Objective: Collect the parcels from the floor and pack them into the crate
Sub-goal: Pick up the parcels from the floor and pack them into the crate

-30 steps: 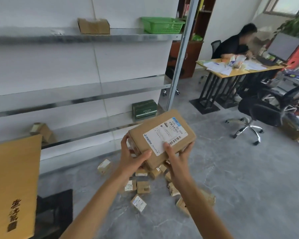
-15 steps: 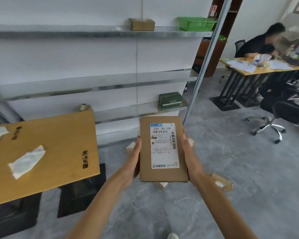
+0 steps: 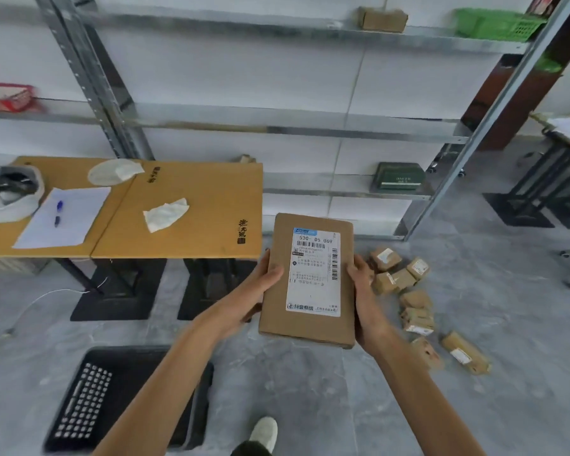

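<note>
I hold a flat brown cardboard parcel (image 3: 278, 311) with a white shipping label up in front of me, above the floor. My left hand (image 3: 260, 284) grips its left edge and my right hand (image 3: 364, 301) grips its right edge. A black perforated plastic crate (image 3: 89, 403) stands on the floor at the lower left, partly hidden by my left forearm; what I see of its inside looks bare. Several small brown parcels (image 3: 408, 291) lie scattered on the grey floor to the right of my hands.
A wooden table (image 3: 195, 232) with papers, a pen and tissues stands at the left on black legs. Metal shelving (image 3: 310, 126) lines the wall, holding a green box (image 3: 399, 176), a cardboard box and a green basket. My shoe (image 3: 264, 432) shows at the bottom.
My view has swung left and down, bringing the crate and more of the table into sight. The parcel stays gripped in both hands, label up.
</note>
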Demonstrator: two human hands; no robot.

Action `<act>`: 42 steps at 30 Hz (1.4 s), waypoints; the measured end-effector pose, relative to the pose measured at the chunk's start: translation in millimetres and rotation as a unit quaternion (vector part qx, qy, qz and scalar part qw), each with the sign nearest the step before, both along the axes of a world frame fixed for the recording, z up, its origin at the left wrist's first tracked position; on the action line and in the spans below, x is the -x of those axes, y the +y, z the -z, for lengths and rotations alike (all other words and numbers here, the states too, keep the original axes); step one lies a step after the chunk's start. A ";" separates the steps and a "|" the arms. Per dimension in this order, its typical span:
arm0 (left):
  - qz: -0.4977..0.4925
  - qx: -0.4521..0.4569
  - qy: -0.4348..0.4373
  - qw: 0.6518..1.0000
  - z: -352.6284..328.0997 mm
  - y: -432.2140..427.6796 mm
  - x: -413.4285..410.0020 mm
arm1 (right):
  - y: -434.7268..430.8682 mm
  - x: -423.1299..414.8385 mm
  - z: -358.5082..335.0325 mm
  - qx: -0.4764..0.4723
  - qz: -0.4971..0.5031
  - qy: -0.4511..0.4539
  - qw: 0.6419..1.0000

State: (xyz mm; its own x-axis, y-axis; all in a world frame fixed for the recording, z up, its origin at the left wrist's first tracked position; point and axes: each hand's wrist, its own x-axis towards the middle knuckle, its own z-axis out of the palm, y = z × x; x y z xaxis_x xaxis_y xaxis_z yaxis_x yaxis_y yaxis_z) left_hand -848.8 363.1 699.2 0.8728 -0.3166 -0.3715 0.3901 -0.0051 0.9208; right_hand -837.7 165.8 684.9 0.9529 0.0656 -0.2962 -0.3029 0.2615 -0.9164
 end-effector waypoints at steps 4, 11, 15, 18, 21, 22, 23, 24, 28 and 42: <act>-0.133 0.036 0.020 0.990 9.8 19.5 38.6 | 21.7 36.2 2.2 -0.005 -0.059 -0.003 0.998; -0.237 0.029 -0.045 0.970 9.6 75.3 85.8 | 75.9 96.2 17.5 0.078 -0.154 -0.022 0.985; -0.223 -0.002 -0.062 0.973 11.5 129.3 104.8 | 131.0 114.7 25.4 0.047 -0.165 -0.034 0.985; -0.232 -0.054 -0.085 0.967 13.2 185.5 118.4 | 185.7 125.9 27.5 0.020 -0.152 -0.031 0.988; -0.276 -0.116 -0.054 0.953 17.0 254.7 129.3 | 239.2 139.2 28.1 0.019 -0.154 -0.021 0.988; -0.285 -0.127 -0.042 0.949 18.8 278.6 132.3 | 256.1 142.8 29.7 0.023 -0.158 -0.016 0.987; -0.288 -0.122 -0.037 0.949 20.4 301.6 134.8 | 272.2 145.7 32.0 0.029 -0.164 -0.011 0.986; -0.286 -0.108 -0.036 0.951 22.2 322.9 136.6 | 287.2 147.8 34.2 0.034 -0.174 -0.007 0.984; -0.267 -0.100 -0.009 0.958 31.8 391.1 140.1 | 336.9 150.4 46.7 0.055 -0.211 -0.002 0.976; -0.364 -0.093 0.157 0.913 126.1 449.1 117.7 | 424.9 107.0 136.2 0.034 -0.137 0.079 0.987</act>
State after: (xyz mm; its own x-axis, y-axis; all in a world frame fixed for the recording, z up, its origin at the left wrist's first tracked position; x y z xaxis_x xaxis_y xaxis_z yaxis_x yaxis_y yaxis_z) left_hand -966.5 812.2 573.1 0.6675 0.3994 -0.6284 0.5974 0.2163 0.7722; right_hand -944.6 590.7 548.7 0.8435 0.2898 -0.4522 -0.4943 0.0893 -0.8647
